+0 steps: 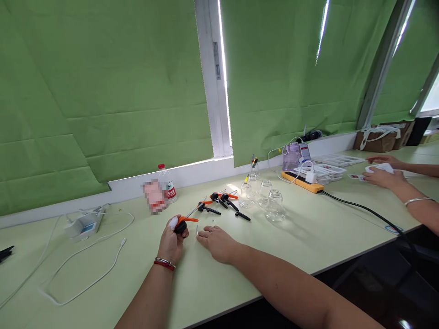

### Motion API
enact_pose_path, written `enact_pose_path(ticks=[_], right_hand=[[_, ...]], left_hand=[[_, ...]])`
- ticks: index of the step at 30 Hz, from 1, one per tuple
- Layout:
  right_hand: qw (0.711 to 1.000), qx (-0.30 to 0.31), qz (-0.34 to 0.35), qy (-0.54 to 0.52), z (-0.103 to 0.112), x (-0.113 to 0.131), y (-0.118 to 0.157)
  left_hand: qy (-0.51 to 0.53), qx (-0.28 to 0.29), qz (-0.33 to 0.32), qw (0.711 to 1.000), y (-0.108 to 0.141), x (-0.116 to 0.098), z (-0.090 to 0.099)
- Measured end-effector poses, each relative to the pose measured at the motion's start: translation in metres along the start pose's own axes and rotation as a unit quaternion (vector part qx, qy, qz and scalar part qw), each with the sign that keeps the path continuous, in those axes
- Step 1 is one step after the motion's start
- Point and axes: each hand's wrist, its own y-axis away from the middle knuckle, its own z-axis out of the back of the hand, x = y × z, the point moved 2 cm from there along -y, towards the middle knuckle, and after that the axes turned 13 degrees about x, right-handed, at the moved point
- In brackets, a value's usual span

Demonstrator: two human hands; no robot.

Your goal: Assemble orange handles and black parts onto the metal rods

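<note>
My left hand [173, 240] is closed around a tool with an orange lever [188, 220], a black rounded knob [180, 227] and a thin metal rod; its exact kind is unclear. My right hand [216, 242] lies low on the table with its fingers stretched out. A small metal pin [197, 230] is right at its fingertips; whether they touch is hard to tell. Beyond both hands lie several similar orange-and-black pieces [219, 199] with metal rods, and a separate black bar [243, 216]. A tiny nut-like bit [213, 220] rests near my right hand.
Several clear glass jars [275, 208] stand right of the tools. A water bottle [171, 185] is at the back. White cables [103, 269] and a white power strip [85, 224] lie left; an orange power strip [302, 182] lies right. Another person's hands [386, 176] handle white items.
</note>
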Motion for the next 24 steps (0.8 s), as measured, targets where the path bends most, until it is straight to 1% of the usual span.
enact_pose_path(ticks=[2, 6, 9, 13, 16, 20, 24], right_hand=[[1.0, -0.001, 0.012, 0.014, 0.001, 0.001, 0.0], [0.999, -0.026, 0.019, 0.032, 0.002, 0.005, -0.001], [0.999, -0.012, 0.029, 0.037, 0.002, 0.008, -0.003], [0.996, -0.011, 0.061, 0.057, 0.004, 0.014, -0.003], [0.991, -0.005, 0.096, 0.094, 0.006, 0.022, -0.001], [0.98, -0.003, 0.14, 0.144, 0.011, 0.033, 0.003], [0.975, -0.007, 0.151, 0.16, 0.014, 0.039, 0.005]], left_hand=[[-0.009, 0.002, 0.002, 1.0, 0.0, 0.001, 0.0], [-0.015, 0.003, 0.008, 1.0, -0.001, 0.003, 0.0], [-0.019, -0.004, 0.011, 1.0, -0.001, 0.003, 0.0], [-0.022, -0.003, 0.018, 1.0, -0.001, 0.002, -0.001], [-0.022, -0.007, 0.028, 0.999, 0.0, 0.002, -0.002], [-0.017, 0.002, 0.032, 0.999, 0.0, 0.003, -0.001], [-0.011, 0.011, 0.042, 0.999, 0.002, 0.007, -0.005]])
